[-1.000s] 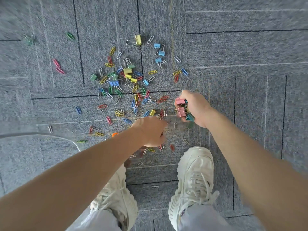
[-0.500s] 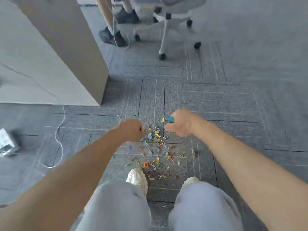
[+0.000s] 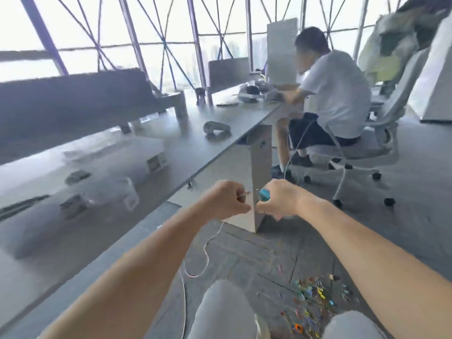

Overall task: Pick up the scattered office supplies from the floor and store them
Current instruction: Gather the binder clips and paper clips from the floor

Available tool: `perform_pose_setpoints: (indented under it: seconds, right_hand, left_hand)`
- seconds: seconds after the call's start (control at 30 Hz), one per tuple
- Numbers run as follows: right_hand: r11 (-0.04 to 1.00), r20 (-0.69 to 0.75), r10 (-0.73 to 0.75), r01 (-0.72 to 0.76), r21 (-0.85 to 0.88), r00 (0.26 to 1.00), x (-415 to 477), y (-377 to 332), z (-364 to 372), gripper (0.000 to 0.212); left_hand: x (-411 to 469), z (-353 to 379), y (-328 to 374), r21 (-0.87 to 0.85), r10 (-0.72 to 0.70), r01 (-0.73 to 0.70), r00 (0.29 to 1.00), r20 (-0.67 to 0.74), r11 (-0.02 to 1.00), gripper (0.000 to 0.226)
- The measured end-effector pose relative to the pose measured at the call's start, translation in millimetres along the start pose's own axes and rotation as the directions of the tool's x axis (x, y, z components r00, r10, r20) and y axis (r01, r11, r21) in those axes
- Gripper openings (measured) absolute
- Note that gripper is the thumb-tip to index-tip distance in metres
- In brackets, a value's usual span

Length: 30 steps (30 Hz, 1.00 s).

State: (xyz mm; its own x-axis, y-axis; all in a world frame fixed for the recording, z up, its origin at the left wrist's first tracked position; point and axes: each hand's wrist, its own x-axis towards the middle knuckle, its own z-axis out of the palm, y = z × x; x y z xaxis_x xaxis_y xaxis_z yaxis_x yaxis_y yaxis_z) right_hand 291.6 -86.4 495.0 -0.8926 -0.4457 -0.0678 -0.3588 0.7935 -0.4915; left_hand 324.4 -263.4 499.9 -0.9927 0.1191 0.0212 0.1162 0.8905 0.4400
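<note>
While the left hand (image 3: 226, 201) pinches thin wire clips (image 3: 242, 194), the right hand (image 3: 280, 199) clutches a blue binder clip (image 3: 264, 194).

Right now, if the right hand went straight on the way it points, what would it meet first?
Probably the left hand, facing the right hand across a narrow gap; depth is unclear.

Clips (image 3: 310, 297) perhaps plastic-coated; carpet (image 3: 244, 253) rough cloth; desk (image 3: 186, 143) smooth matt.
</note>
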Motion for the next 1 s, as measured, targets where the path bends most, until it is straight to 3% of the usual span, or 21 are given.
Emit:
perform_pose_setpoints:
  seconds: [0.27, 0.5, 0.77, 0.9, 1.0]
  right_hand:
    - [0.968, -0.019, -0.248, 0.248, 0.042, 0.969, 32.7, -135.1, -0.2, 0.022]
    - [0.918, -0.077, -0.372, 0.379, 0.118, 0.925, 99.3, -231.0, -1.1, 0.020]
    - [0.867, -0.177, -0.432, 0.461, 0.189, 0.884, 231.1, -311.5, 10.7, 0.029]
    - [0.902, -0.083, -0.406, 0.414, 0.123, 0.910, 307.9, -335.7, 49.4, 0.033]
    - [0.931, 0.113, -0.352, 0.360, -0.063, 0.929, 341.5, -337.6, 71.1, 0.019]
  left_hand:
    - [-84.7, -122.3, -87.7, -0.014, -0.118, 0.120, 0.940, -0.319, 0.993, 0.016]
    - [-87.7, -197.7, -177.5, -0.101, -0.198, 0.170, 0.877, -0.437, 0.980, 0.031]
    - [-16.8, -256.5, -256.9, -0.227, -0.289, 0.201, 0.828, -0.481, 0.953, 0.029]
    - [23.3, -244.9, -290.1, -0.144, -0.334, 0.302, 0.861, -0.383, 0.942, 0.011]
    - [39.6, -236.0, -311.0, -0.161, -0.371, 0.337, 0.881, -0.294, 0.928, 0.034]
